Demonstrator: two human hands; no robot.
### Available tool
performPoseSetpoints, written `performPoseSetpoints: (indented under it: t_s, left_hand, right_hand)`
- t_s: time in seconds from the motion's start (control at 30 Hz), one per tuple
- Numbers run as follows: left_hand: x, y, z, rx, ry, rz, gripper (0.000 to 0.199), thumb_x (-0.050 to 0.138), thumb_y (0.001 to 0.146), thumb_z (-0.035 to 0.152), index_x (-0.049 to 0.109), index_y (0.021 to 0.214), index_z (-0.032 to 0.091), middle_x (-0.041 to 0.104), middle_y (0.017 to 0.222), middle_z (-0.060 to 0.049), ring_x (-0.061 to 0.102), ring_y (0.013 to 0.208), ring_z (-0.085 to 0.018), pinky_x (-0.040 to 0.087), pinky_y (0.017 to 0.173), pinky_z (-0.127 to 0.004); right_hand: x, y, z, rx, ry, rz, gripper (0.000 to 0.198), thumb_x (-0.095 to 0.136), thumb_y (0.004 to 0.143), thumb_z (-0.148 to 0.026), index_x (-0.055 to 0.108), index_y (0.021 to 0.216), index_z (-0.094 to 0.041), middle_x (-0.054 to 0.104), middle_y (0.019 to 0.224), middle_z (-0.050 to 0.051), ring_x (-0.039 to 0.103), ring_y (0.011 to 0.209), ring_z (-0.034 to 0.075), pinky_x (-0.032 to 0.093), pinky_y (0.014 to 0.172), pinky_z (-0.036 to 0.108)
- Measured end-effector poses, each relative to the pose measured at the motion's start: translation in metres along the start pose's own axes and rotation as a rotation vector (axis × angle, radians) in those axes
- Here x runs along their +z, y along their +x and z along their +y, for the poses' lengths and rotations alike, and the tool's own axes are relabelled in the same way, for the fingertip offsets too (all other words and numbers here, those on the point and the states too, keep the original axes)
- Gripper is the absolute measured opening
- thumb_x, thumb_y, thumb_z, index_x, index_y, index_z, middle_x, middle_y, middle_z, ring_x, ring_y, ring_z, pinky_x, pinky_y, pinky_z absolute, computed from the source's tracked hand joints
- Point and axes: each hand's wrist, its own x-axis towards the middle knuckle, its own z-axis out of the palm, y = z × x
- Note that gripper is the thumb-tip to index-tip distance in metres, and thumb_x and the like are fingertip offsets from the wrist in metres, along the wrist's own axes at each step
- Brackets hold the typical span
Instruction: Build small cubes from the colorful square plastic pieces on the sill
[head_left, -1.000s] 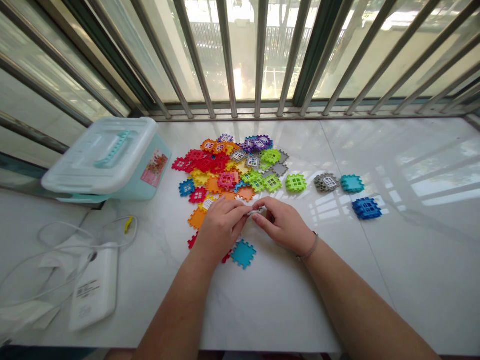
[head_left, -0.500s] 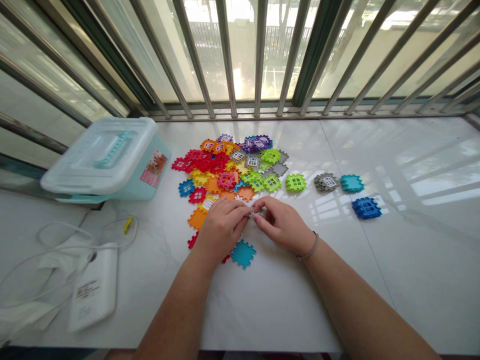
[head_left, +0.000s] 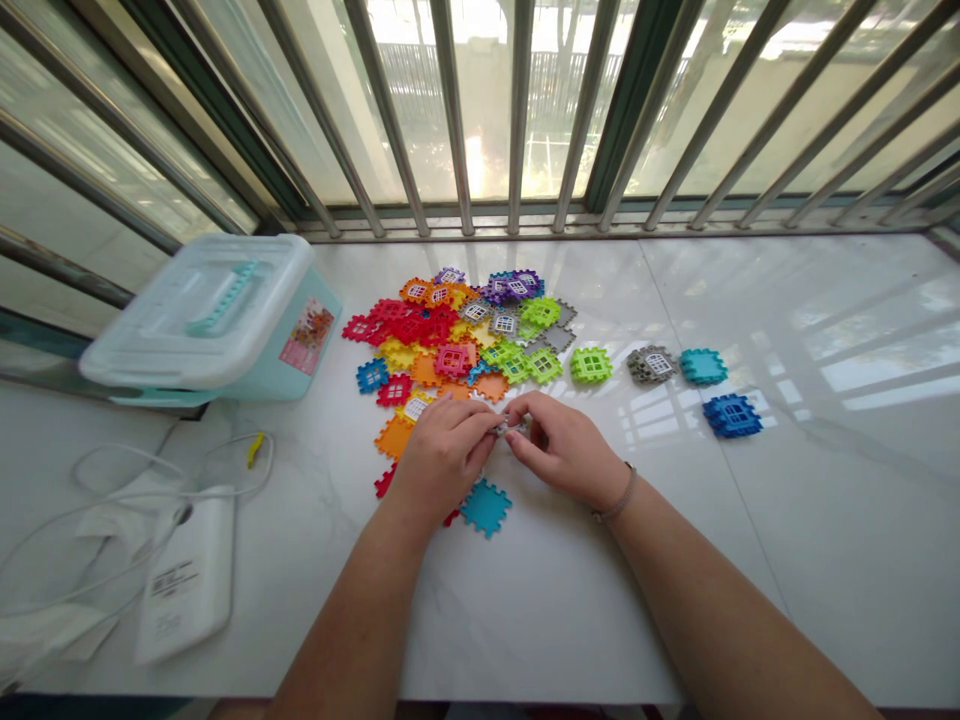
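Observation:
My left hand and my right hand meet at the near side of a heap of toy tiles. Between their fingertips is a small grey interlocking tile, mostly covered by the fingers. Both hands pinch it. A turquoise square tile lies flat just below the hands. Partly under my left forearm and hand are an orange tile and a yellow tile with a white window. The heap holds red tiles, green tiles and purple tiles.
To the right stand stacks: a lime green stack, a grey stack, a turquoise stack and a blue stack. A lidded storage box sits at the left. Nearer lie a white power bank and cables. Metal bars line the window.

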Motion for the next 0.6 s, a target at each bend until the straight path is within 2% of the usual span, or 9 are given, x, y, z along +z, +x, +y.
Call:
performPoseSetpoints:
  t_s: [0.23,0.4,0.6]
  left_hand:
    - [-0.0001,0.0002,0.0001,-0.008,-0.008,-0.007,0.020,0.066,0.102,0.014,0.075,0.117,0.023,0.079,0.116,-0.008,0.073,0.110,-0.026,0.055,0.108,-0.048]
    - [-0.0006,-0.0004,0.0003,-0.047,-0.019,-0.022,0.025,0.069,0.099,0.015,0.073,0.123,0.021,0.077,0.123,-0.012,0.071,0.116,-0.029,0.057,0.104,-0.047]
    - [-0.0021,0.0003,0.0019,-0.055,-0.029,-0.027,0.032,0.067,0.098,0.013,0.068,0.129,0.021,0.076,0.125,-0.011,0.070,0.117,-0.030,0.056,0.105,-0.049]
  right_hand:
    - [0.0008,-0.0003,0.0017,-0.017,0.008,0.011,0.015,0.068,0.098,-0.034,0.063,0.111,-0.027,0.068,0.097,-0.002,0.061,0.069,0.013,0.045,0.069,0.031]
    - [0.0011,-0.0014,0.0028,-0.062,0.047,0.035,0.016,0.070,0.096,-0.029,0.060,0.108,-0.026,0.072,0.115,0.002,0.059,0.068,0.012,0.048,0.068,0.031]
    - [0.0023,-0.0015,0.0015,-0.120,0.139,0.100,0.025,0.075,0.090,-0.022,0.057,0.107,-0.027,0.068,0.134,0.005,0.053,0.060,0.007,0.051,0.065,0.030]
